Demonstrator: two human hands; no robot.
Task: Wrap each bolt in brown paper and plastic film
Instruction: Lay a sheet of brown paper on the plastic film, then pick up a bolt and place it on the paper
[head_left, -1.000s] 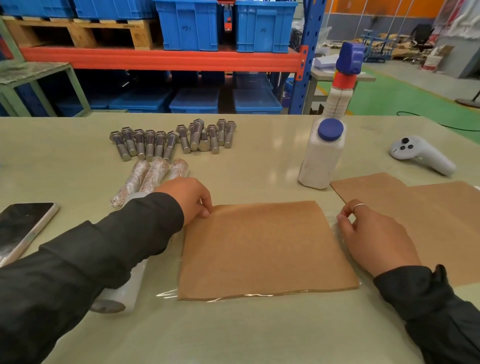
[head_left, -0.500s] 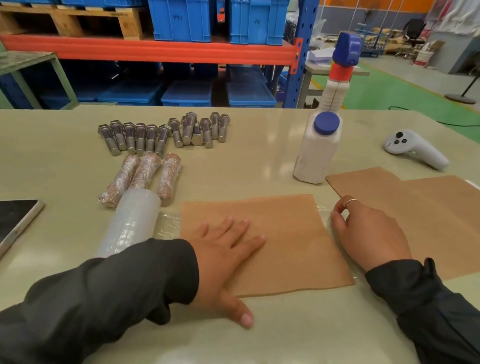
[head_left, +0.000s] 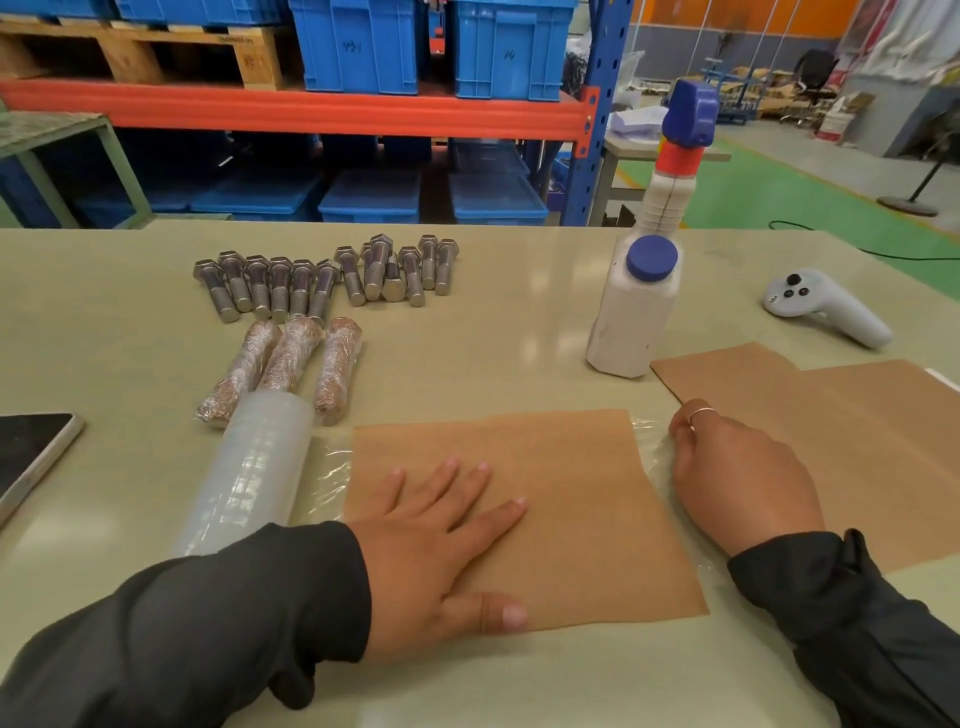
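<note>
While left hand (head_left: 441, 540) fingers lie flat on paper (head_left: 571, 493), right hand (head_left: 737, 478) pinches film (head_left: 655, 447), three wrapped bolts (head_left: 291, 358).

Left hand (head_left: 441, 551) lies flat, palm down, fingers straight and spread, thumb extended sideways. Right hand (head_left: 743, 478) rests with fingers curled under, knuckles up. Both forearms wear dark sleeves.

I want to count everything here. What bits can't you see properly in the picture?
- Head view: right hand fingertips, curled under the hand.
- Film roll near end, behind the left sleeve.
- Phone, cut off by the left edge.
- Stacked bolts, overlapping, so the count is unsure.
</note>
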